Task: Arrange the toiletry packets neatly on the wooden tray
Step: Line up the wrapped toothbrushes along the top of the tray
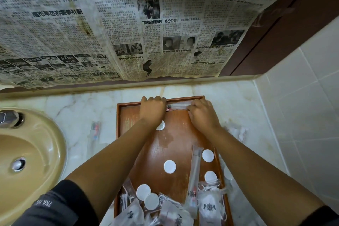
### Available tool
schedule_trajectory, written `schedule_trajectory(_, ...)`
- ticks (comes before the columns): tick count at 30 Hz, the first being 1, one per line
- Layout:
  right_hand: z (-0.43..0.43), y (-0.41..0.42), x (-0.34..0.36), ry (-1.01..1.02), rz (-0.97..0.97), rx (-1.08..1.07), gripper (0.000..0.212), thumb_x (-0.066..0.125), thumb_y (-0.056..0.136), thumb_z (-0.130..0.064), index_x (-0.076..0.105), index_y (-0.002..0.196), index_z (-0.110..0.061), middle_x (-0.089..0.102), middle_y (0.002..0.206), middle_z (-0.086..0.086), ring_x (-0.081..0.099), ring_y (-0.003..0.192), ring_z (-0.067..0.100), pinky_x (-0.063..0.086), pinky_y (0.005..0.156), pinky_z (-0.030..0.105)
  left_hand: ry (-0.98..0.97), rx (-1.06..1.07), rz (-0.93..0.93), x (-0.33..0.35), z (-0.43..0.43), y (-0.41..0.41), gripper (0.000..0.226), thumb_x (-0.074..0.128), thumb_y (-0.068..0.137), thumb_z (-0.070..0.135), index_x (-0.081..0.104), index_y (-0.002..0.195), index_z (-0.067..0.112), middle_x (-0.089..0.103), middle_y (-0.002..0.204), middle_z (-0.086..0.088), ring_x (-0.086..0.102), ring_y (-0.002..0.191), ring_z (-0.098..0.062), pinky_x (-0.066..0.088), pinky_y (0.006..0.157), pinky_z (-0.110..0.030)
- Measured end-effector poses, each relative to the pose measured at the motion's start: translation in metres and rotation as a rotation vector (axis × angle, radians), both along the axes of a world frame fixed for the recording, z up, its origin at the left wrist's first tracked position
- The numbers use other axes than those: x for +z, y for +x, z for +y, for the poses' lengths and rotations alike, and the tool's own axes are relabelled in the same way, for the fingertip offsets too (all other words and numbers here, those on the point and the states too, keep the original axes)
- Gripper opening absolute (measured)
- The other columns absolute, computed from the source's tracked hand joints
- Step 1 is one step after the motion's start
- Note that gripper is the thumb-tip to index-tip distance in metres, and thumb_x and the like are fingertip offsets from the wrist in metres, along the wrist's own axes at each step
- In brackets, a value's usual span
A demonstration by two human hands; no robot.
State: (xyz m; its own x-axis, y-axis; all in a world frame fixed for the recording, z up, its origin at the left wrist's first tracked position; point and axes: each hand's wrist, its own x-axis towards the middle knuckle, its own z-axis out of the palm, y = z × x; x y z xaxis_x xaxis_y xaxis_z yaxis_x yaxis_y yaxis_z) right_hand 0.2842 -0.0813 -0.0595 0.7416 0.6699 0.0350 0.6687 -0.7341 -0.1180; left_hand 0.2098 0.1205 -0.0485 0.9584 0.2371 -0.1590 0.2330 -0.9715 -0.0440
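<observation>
A wooden tray lies on the marble counter in front of me. Both hands are at its far edge on one long clear toothbrush packet that lies along the rim. My left hand grips its left end with curled fingers. At the other end my right hand pinches the packet. Several round white packets are scattered over the tray. Another long clear packet lies lengthwise at the right. Frosted bags with a dark logo are heaped at the near end.
A beige sink with a chrome tap sits to the left. A toothbrush packet lies on the counter left of the tray, more clear packets to its right. Newspaper covers the wall behind; a tiled wall stands at the right.
</observation>
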Motion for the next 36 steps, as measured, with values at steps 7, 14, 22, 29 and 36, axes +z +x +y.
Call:
schedule_trajectory(7,0.0,-0.062,-0.004,-0.116,0.096,-0.143,0.07,0.029,0.102,-0.06,0.042,0.151,-0.011,0.044,0.153,0.013,0.036,0.144,0.034,0.023,0.122,0.05,-0.211,0.007,-0.161,0.007,-0.014,-0.022,0.035,0.053,0.101,0.043,0.066,0.119,0.015,0.072,0.106,-0.01,0.067,0.097,-0.031,0.047,0.085,-0.04)
schedule_trajectory(14,0.003,-0.064,-0.004,-0.137,0.137,-0.149,0.077,0.02,0.102,-0.062,0.023,0.161,-0.014,0.019,0.167,0.015,0.01,0.156,0.033,0.003,0.126,0.054,-0.383,-0.005,0.083,-0.004,-0.043,-0.062,0.083,0.016,0.103,0.065,0.017,0.161,0.004,0.009,0.17,-0.015,0.008,0.158,-0.028,0.011,0.128,-0.043)
schedule_trajectory(22,0.0,-0.053,0.0,-0.132,0.087,-0.106,0.072,0.028,0.1,-0.063,0.035,0.154,-0.015,0.031,0.163,0.015,0.021,0.153,0.034,0.002,0.124,0.06,-0.402,0.025,0.041,-0.011,-0.043,-0.064,0.087,0.012,0.101,0.069,0.005,0.163,0.008,0.007,0.171,-0.012,0.004,0.158,-0.025,0.006,0.129,-0.042)
schedule_trajectory(29,0.004,-0.068,0.006,-0.118,0.069,-0.235,0.072,0.034,0.098,-0.063,0.036,0.153,-0.017,0.026,0.163,0.018,0.02,0.153,0.034,-0.002,0.12,0.064,-0.259,0.031,-0.002,-0.011,-0.042,-0.062,0.082,0.013,0.101,0.067,0.027,0.158,0.01,0.034,0.156,-0.018,0.024,0.149,-0.034,0.008,0.123,-0.062)
schedule_trajectory(36,0.002,-0.064,0.002,-0.149,0.1,-0.232,0.07,0.027,0.099,-0.064,0.036,0.151,-0.018,0.02,0.166,0.015,0.015,0.155,0.032,-0.007,0.12,0.065,-0.296,0.027,-0.012,-0.013,-0.036,-0.064,0.081,0.013,0.102,0.068,0.02,0.161,0.013,0.015,0.168,-0.016,0.007,0.157,-0.03,0.002,0.126,-0.057)
